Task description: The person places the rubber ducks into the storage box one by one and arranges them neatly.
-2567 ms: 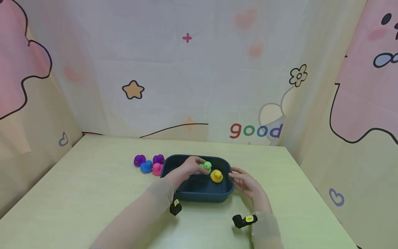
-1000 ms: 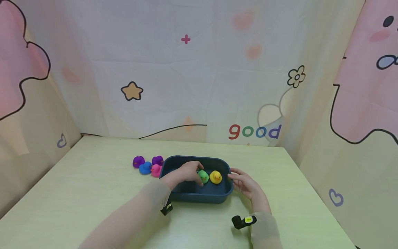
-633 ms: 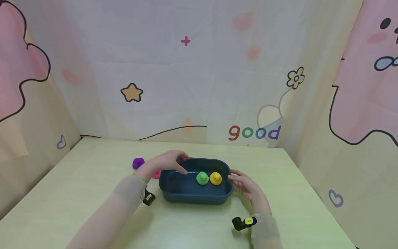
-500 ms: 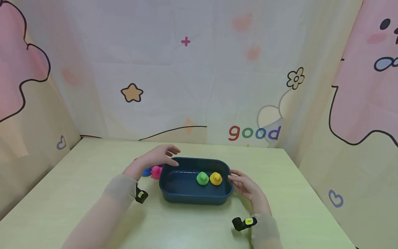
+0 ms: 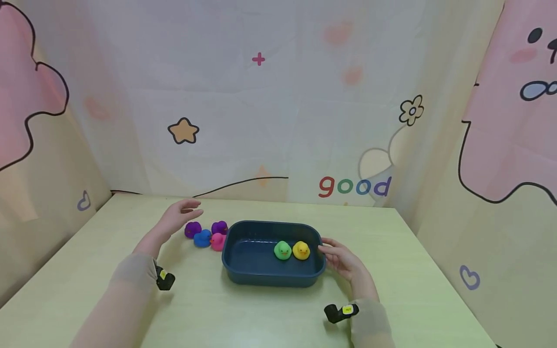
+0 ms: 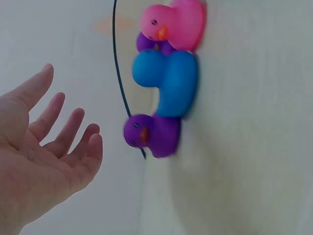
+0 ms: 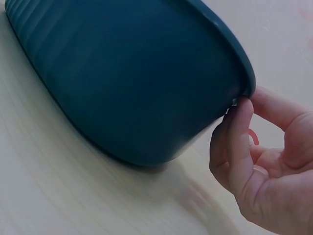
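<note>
In the head view a dark blue plastic basin (image 5: 274, 279) stands on the table. Inside, toward its right end, a green rubber duck (image 5: 283, 251) and a yellow rubber duck (image 5: 301, 251) sit side by side. My right hand (image 7: 266, 166) pinches the basin's rim at the right end. My left hand (image 5: 175, 218) holds nothing, its fingers loosely bent, above and left of a cluster of ducks. That cluster has a purple duck (image 6: 156, 134) closest to the hand, a blue duck (image 6: 178, 83), a pink duck (image 5: 218, 241) and another purple duck (image 5: 219, 227).
The pale wooden table (image 5: 261, 319) is enclosed by printed cloth walls (image 5: 243, 96) at the back and sides. The pink duck lies right at the basin's left end. A black camera sits on each wrist.
My left hand has set the green duck down in the basin beside the yellow one, let go, and moved left out of the basin past the duck cluster. The right hand stays at the rim.
</note>
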A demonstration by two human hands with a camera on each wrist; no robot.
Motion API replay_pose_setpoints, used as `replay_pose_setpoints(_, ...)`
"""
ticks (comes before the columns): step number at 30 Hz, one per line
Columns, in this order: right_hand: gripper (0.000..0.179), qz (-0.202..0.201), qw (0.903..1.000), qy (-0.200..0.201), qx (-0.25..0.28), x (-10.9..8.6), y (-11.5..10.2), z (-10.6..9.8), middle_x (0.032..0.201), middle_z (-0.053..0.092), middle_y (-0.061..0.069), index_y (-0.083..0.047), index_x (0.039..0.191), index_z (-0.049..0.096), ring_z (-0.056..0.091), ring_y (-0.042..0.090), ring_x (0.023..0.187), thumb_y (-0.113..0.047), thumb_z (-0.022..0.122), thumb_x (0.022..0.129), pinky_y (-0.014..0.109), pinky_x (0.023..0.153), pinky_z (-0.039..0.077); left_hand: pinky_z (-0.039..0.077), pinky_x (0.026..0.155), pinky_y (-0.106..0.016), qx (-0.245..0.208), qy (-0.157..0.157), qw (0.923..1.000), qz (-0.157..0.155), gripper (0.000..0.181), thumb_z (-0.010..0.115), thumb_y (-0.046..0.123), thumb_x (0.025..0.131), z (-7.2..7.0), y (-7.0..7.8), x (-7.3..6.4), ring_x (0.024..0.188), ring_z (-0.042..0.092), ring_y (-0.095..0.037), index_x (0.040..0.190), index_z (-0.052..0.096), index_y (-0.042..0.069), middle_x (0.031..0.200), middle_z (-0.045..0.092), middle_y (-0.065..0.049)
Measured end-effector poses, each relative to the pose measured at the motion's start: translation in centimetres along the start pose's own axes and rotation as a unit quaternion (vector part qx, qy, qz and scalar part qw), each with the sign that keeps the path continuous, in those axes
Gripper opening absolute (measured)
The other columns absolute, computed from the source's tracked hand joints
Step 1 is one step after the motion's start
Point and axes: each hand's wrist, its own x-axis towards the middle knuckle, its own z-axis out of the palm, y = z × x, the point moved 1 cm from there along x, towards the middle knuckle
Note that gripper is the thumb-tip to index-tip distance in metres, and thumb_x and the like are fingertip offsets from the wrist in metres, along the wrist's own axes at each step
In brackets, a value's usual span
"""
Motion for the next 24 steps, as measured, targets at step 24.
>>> replay_pose_setpoints(24, 0.048, 0.001, 0.9999, -0.002, 0.01, -0.3, -0.2, 0.1, 0.085, 0.07, -0.008, 0.005, 0.143, 0.027, 0.067, -0.001, 0.069, -0.004, 0.047, 0.1, 0.014, 0.069, 0.055, 0.033, 0.112, -0.057, -0.046, -0.038, 0.9963, -0.062, 0.064, 0.048, 0.034, 0.103, 0.0, -6.0, -0.4, 0.139, 0.034, -0.045, 0.15, 0.028, -0.003, 0.151, 0.032, -0.031)
